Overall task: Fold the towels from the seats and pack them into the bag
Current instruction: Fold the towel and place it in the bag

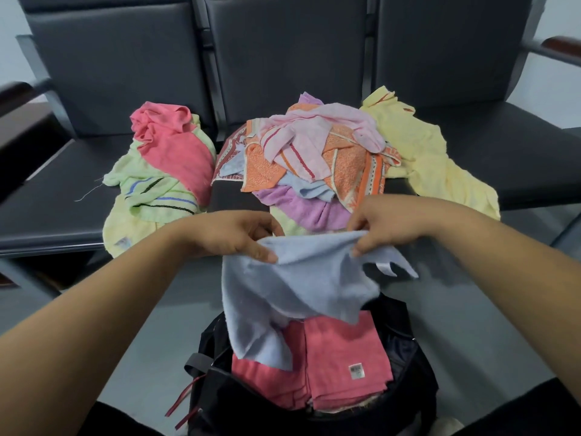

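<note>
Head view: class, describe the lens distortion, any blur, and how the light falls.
Head view: the dark grey padded seats bow outward towards the edges, wide-angle distortion. Head view: the corners and the brown armrest at the right edge look smeared. Head view: light is even and diffuse, no glare, only a soft shadow on the floor beside the light blue terry towel.

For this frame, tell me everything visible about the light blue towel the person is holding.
The light blue towel is a plain, soft, terry-looking cloth with what looks like a small white tag near its right corner. It is unfolded and crumpled, held up by its top edge. The left hand pinches one side and the right hand the other. The rest hangs slack over the open black bag, its lower end apparently draping onto the folded pink towels inside.
</note>
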`<state>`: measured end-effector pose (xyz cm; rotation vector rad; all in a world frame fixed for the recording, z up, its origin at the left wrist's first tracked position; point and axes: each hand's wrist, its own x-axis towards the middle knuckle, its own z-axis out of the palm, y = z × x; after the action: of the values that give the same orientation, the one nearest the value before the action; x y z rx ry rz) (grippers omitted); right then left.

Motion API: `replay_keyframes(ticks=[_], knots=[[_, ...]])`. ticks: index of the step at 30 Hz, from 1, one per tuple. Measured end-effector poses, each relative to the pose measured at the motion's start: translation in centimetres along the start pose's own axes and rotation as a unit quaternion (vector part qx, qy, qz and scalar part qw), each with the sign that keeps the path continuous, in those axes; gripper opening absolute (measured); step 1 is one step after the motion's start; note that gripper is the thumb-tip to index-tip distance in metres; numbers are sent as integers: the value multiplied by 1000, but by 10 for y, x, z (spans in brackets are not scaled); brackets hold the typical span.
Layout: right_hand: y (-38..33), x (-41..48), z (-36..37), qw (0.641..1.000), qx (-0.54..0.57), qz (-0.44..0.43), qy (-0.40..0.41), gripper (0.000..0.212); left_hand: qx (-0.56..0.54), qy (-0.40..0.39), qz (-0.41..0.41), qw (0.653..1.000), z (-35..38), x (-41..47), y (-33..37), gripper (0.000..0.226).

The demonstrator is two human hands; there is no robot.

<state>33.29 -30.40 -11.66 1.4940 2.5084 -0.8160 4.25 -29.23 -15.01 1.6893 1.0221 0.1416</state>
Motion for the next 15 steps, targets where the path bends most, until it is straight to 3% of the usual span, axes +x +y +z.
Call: replay_keyframes(ticks=[2,4,7,11,13,15], knots=[[-6,-4,-2,991,100,-54,72,8,24,-11,-4,1000,10,1,-1,58],[-15,-6,-3,977,158,-87,110,9,-6,0,45,999,24,3,6,63],[-23,-4,1,967,193,-97,135,15,-68,27,88,993,41,10,20,54],[-20,1,6,929,332,-62,149,12,-151,153,132,968,45,15,35,28],[-13,0,6,936,330,-50,109,6,-205,193,148,948,43,14,36,19],[-9,-3,6,973,217,-27,73,8,-236,212,153,936,41,12,36,26]])
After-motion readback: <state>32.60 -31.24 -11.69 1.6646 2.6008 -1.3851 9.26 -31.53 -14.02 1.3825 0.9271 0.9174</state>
